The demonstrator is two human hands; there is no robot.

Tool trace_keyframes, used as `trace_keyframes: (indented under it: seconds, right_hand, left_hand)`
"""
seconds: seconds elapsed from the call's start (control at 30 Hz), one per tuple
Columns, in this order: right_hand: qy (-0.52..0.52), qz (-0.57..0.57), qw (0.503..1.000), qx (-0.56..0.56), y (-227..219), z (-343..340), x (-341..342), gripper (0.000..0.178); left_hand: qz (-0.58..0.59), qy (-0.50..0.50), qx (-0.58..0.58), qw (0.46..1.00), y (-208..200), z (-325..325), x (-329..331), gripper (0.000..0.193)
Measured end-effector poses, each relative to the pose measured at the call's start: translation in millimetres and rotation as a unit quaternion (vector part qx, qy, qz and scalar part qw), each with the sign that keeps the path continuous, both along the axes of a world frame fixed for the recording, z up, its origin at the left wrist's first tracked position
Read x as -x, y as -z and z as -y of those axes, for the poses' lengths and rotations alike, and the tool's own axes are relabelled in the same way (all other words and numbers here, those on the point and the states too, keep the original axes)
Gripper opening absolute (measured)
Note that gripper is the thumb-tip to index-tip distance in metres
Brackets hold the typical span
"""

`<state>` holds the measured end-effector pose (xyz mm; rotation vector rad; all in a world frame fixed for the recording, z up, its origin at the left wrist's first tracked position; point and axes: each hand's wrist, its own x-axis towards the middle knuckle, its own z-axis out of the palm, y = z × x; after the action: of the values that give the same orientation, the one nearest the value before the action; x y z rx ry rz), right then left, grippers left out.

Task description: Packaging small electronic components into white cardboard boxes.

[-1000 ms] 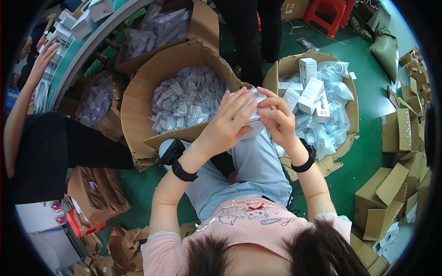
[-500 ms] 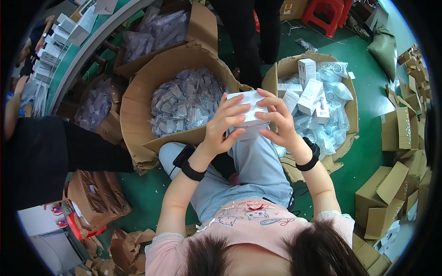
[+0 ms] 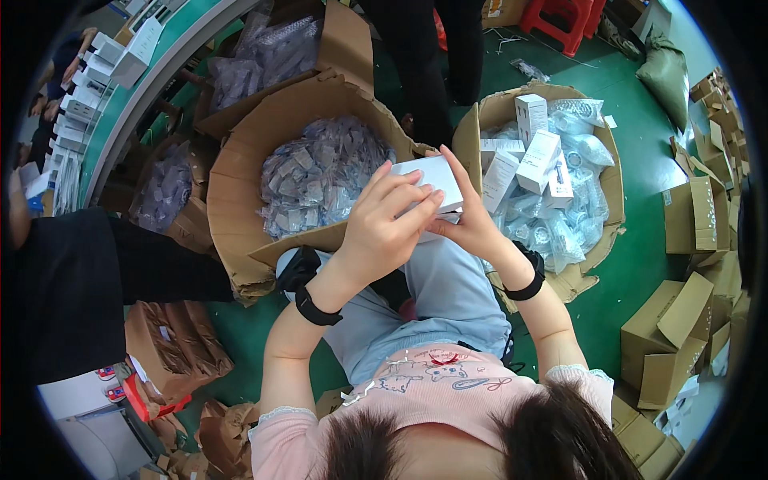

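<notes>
Over my lap I hold a small white box (image 3: 438,178) with both hands. My right hand (image 3: 474,218) grips its right side, the fingers along the far edge and the thumb at the near underside. My left hand (image 3: 390,212) lies over the box's left part, its bent fingers pressed across the top and near edge. The back of that hand and the fingers hide the left end, so I cannot tell whether the lid there is closed. Further right, several white boxes (image 3: 539,155) with printed sides lie on clear bubble bags inside a large carton (image 3: 618,194).
Ahead to the left, a big round-walled carton (image 3: 233,178) holds many small clear-bagged pieces (image 3: 324,176). Behind it is a carton of plastic bags (image 3: 276,56). A person in black trousers (image 3: 422,64) stands ahead. Empty cartons (image 3: 670,332) lie right; a curved green bench (image 3: 128,96) runs left.
My left hand has turned over the box, its fingers now bunched across the top. My right hand has shifted to grip the right side, and the box has tilted.
</notes>
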<state>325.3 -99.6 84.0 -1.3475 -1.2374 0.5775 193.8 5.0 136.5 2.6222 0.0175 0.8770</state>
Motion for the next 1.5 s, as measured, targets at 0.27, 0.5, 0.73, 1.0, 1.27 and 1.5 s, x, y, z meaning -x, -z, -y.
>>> trace_keyframes:
  seconds: [0.27,0.5,0.73,1.0,1.27,1.5]
  right_hand:
    - [-0.015,-0.004,1.000,-0.009,-1.5,-1.5,-2.1,0.093]
    - [-0.006,0.046,0.998,0.031,-12.3,-1.9,-0.7,0.092]
    - [-0.003,0.046,0.997,0.057,-16.5,3.6,-1.6,0.094]
    - [0.041,-0.011,0.998,-0.047,1.8,-3.1,1.6,0.086]
    - [0.079,0.100,0.968,-0.214,13.2,-16.1,3.0,0.051]
    - [0.052,0.119,0.975,-0.181,-3.5,-9.8,-9.9,0.039]
  left_hand:
    - [-0.008,0.063,-0.115,0.991,-9.7,-9.8,-1.2,0.027]
    - [0.021,0.025,-0.141,0.989,-1.0,-11.5,0.9,0.026]
    - [0.017,0.073,-0.118,0.990,-8.5,-14.5,-3.3,0.027]
    - [0.018,0.052,-0.077,0.996,11.3,-8.5,-0.5,0.035]
    - [0.036,0.019,-0.009,0.999,29.0,-17.1,3.7,0.034]
    - [0.137,0.017,0.150,0.979,32.5,-16.2,-0.7,0.023]
